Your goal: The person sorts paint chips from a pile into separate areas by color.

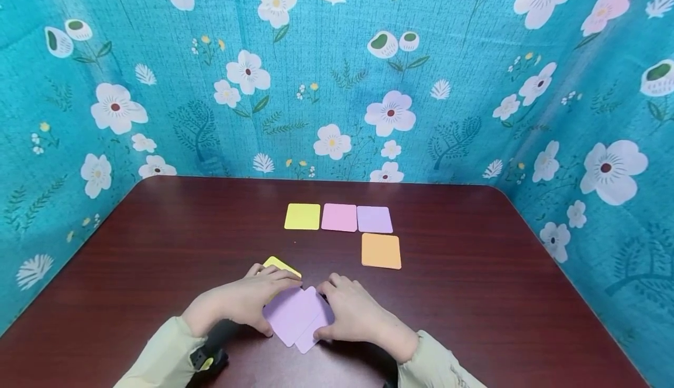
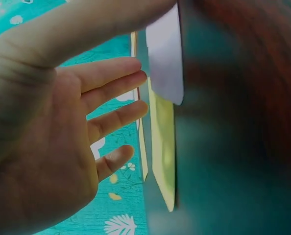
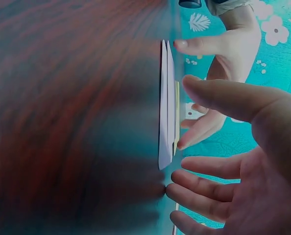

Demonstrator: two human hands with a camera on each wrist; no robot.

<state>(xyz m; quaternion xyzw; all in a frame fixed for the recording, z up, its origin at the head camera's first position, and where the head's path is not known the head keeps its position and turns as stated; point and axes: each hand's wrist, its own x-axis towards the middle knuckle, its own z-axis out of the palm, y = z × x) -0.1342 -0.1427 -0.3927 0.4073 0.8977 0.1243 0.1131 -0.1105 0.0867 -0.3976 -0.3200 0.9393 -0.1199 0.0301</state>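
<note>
Two overlapping light purple cards (image 1: 289, 315) lie at the front middle of the table, between my hands. My left hand (image 1: 247, 297) is over their left side, thumb low and fingers toward the top corner. In the left wrist view its fingers spread apart, beside the purple card (image 2: 166, 58). A yellow card (image 1: 280, 264) pokes out past the left fingertips, partly hidden by that hand. At the right edge of the purple cards is my right hand (image 1: 355, 312), thumb and fingers spread around it. The right wrist view shows the purple cards (image 3: 165, 112) edge-on, near its fingertips.
Farther back on the dark red-brown table (image 1: 463, 294) lie a yellow card (image 1: 302, 216), a pink card (image 1: 339, 217) and a purple card (image 1: 374, 219) in a row. An orange card (image 1: 381, 251) is below the purple one. A flowered blue cloth (image 1: 316, 83) hangs around the table.
</note>
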